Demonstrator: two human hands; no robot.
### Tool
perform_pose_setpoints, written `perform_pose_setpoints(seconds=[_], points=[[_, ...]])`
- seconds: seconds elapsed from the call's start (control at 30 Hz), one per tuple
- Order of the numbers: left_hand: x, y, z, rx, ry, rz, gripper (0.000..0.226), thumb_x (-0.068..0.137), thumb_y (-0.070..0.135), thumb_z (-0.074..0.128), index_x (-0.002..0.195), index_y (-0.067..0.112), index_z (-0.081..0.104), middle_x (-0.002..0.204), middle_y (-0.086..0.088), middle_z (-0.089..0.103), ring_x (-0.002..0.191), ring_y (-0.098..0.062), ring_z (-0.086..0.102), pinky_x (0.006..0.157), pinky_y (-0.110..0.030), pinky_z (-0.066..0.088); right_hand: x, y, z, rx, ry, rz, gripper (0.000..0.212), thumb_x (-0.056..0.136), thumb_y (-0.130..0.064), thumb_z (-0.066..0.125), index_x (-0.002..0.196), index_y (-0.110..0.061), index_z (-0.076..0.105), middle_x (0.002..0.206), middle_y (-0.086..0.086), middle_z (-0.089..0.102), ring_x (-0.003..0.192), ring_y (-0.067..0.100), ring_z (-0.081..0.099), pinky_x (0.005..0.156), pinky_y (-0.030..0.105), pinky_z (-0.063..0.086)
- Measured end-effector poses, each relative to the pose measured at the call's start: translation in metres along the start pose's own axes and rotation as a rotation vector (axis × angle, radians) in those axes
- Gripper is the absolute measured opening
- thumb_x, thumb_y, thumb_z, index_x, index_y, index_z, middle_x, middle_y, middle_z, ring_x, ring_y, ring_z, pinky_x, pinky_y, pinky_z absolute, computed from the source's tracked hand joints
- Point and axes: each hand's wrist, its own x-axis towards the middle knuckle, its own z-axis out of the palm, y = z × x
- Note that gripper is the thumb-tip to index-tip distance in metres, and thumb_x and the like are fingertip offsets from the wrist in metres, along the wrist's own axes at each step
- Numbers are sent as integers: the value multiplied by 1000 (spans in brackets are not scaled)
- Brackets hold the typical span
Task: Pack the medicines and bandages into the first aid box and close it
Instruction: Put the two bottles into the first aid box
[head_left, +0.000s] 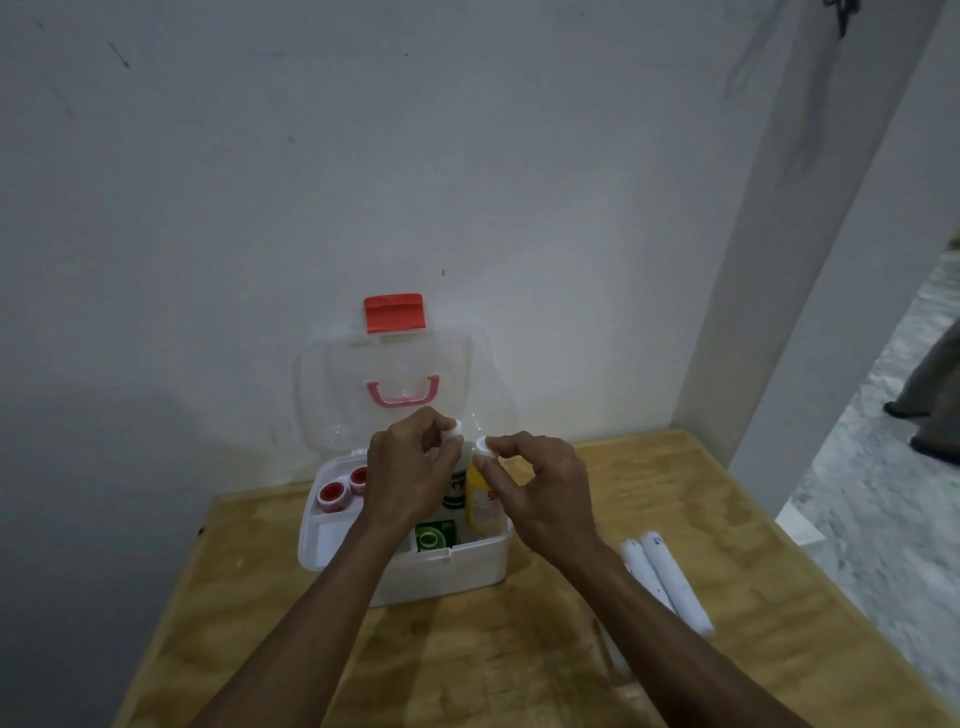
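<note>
A white first aid box (467, 569) stands on the wooden table (467, 665) with its clear lid (384, 364) raised against the wall; the lid has a pink handle and a red latch. My left hand (408, 473) pinches the white cap of a green-labelled bottle (454, 493) standing in the box. My right hand (540, 486) pinches the white cap of a yellow bottle (480, 506) beside it. Two red-and-white tape rolls (343, 488) sit in the box's left tray. A green packet (434, 538) lies at the box's bottom.
Two white rolled bandages (667, 582) lie on the table to the right of the box. The wall stands just behind the box, and a pillar rises at the right. Beyond the table's right edge is a speckled floor with a person's legs (930, 410).
</note>
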Motion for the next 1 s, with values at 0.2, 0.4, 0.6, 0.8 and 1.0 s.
perform_pose_setpoints(seconds=[0.2, 0.4, 0.6, 0.8, 1.0], points=[[-1, -1, -1, -40, -3, 26, 14, 84, 22, 72, 97, 16, 71, 91, 2, 73, 84, -7, 68, 75, -24, 57, -1, 0, -3, -17, 30, -61, 23, 85, -42, 66, 95, -23, 74, 86, -12, 73, 85, -9, 50, 78, 31, 46], [-1, -3, 0, -34, -76, 45, 12, 83, 19, 73, 95, 15, 71, 90, 2, 73, 83, -7, 69, 75, -25, 58, 0, 2, -3, -10, 22, -92, 21, 84, -38, 68, 93, -21, 74, 83, -10, 73, 84, -21, 45, 80, 30, 42], [-1, 0, -1, 15, -167, 64, 9, 84, 16, 72, 92, 15, 69, 96, -1, 74, 87, -11, 69, 77, -25, 57, -3, 8, 2, -47, -93, -20, 17, 84, -36, 73, 96, -24, 71, 90, -12, 74, 85, 0, 63, 100, 41, 40], [1, -3, -14, 65, -248, 72, 16, 86, 20, 70, 102, 17, 72, 103, 0, 73, 93, -9, 67, 86, -26, 54, 0, 6, -2, -105, -194, -22, 20, 84, -40, 72, 94, -23, 73, 93, -12, 73, 93, 9, 62, 95, 41, 41], [-4, -2, -20, 162, -266, 87, 24, 88, 16, 68, 112, 17, 71, 111, -2, 73, 99, -15, 66, 86, -24, 48, -2, 7, -9, -68, -222, -10, 23, 82, -40, 74, 100, -26, 74, 99, -9, 73, 97, 10, 60, 85, 35, 46]])
